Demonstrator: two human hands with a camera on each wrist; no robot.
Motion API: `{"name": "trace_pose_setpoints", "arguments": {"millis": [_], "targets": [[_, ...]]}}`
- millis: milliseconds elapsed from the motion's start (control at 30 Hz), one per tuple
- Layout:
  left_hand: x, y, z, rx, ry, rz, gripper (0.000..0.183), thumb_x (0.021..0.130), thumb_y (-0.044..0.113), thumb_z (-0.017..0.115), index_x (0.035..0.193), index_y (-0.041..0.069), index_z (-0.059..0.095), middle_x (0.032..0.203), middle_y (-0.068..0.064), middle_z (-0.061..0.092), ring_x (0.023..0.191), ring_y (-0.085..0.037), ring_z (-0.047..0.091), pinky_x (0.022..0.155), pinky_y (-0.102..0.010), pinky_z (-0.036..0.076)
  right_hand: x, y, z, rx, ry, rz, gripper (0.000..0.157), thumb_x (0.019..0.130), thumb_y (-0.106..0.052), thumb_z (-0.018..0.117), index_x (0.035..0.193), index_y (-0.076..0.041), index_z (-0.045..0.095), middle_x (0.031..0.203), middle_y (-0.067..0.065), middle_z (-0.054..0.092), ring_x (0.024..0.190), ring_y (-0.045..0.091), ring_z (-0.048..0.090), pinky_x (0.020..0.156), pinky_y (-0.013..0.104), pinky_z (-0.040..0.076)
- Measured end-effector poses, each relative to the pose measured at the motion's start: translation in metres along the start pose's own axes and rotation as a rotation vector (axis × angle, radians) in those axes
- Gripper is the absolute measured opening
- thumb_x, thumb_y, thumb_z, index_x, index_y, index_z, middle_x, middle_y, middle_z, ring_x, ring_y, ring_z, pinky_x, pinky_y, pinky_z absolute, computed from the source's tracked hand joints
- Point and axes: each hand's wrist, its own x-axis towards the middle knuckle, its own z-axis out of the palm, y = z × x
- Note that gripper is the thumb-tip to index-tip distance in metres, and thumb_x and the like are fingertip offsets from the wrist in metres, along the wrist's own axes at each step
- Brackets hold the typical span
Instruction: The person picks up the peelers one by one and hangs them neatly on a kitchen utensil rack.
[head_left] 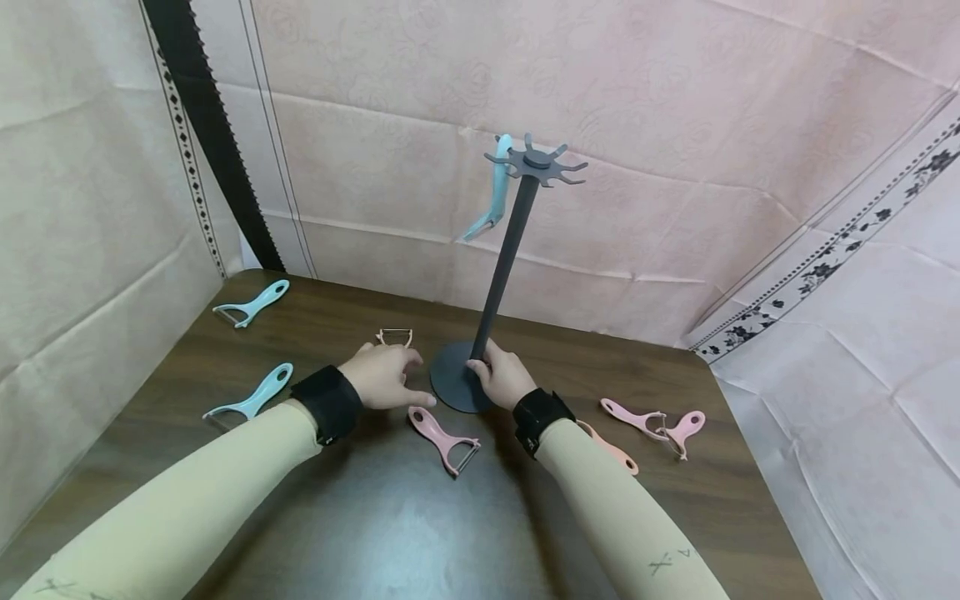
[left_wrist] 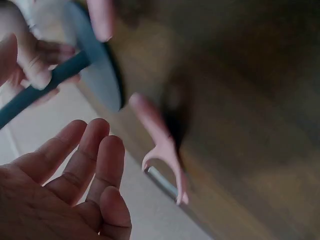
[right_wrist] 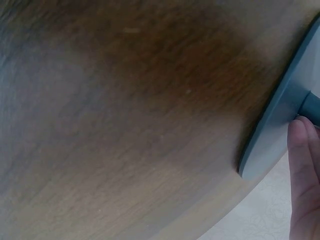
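My right hand (head_left: 506,377) grips the dark grey pole (head_left: 507,258) of a stand low down, just above its round base (head_left: 454,379). In the right wrist view, fingers (right_wrist: 300,150) lie against the pole's foot. My left hand (head_left: 384,375) hovers left of the base with fingers spread and slightly bent, holding nothing. Just beyond it lies a pale pinkish peeler (left_wrist: 159,140), partly hidden in the head view. A pink peeler (head_left: 438,435) lies on the near side. From one prong of the stand's star-shaped top (head_left: 537,160) hangs a light blue peeler (head_left: 499,183).
Two light blue peelers, a far one (head_left: 258,302) and a nearer one (head_left: 258,392), lie on the left of the wooden table (head_left: 360,517). Right of the stand are an orange peeler (head_left: 615,452), partly under my forearm, and two pink peelers (head_left: 626,415) touching. Cloth walls surround the table.
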Motion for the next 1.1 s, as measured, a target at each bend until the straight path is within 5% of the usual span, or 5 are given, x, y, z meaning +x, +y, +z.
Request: {"name": "trace_pose_setpoints", "arguments": {"millis": [133, 367, 800, 1100], "targets": [[-0.003, 0.006, 0.014, 0.089, -0.009, 0.034, 0.071, 0.071, 0.059, 0.073, 0.119, 0.007, 0.065, 0.112, -0.009, 0.069, 0.099, -0.022, 0.059, 0.089, -0.052, 0.038, 0.0, 0.0, 0.0, 0.0, -0.006, 0.009, 0.014, 0.097, -0.026, 0.056, 0.099, -0.013, 0.052, 0.065, 0.001, 0.054, 0.056, 0.013, 0.054, 0.052, 0.027, 0.042], [-0.003, 0.017, 0.037, 0.233, -0.059, 0.1, 0.064, 0.065, 0.066, 0.073, 0.105, 0.017, 0.071, 0.093, 0.0, 0.064, 0.084, -0.02, 0.047, 0.084, -0.046, 0.035, 0.0, 0.001, 0.001, -0.003, -0.005, 0.007, 0.014, 0.097, -0.028, 0.056, 0.099, -0.014, 0.052, 0.065, 0.001, 0.053, 0.058, 0.014, 0.054, 0.053, 0.028, 0.043], [0.003, 0.014, 0.04, 0.178, -0.104, 0.068, 0.044, 0.059, 0.054, 0.083, 0.082, 0.021, 0.065, 0.079, 0.005, 0.055, 0.075, -0.018, 0.043, 0.078, -0.04, 0.031, 0.0, 0.003, 0.002, -0.007, 0.007, 0.0, 0.015, 0.097, -0.028, 0.056, 0.099, -0.013, 0.052, 0.066, 0.001, 0.054, 0.057, 0.014, 0.054, 0.053, 0.028, 0.043], [0.001, 0.009, 0.038, 0.146, -0.086, 0.076, 0.036, 0.06, 0.043, 0.085, 0.076, 0.019, 0.064, 0.075, 0.004, 0.052, 0.075, -0.018, 0.043, 0.088, -0.051, 0.031, 0.001, 0.003, 0.002, -0.004, -0.008, 0.016, 0.016, 0.097, -0.029, 0.055, 0.101, -0.014, 0.053, 0.069, 0.002, 0.059, 0.062, 0.013, 0.057, 0.058, 0.03, 0.047]]}}
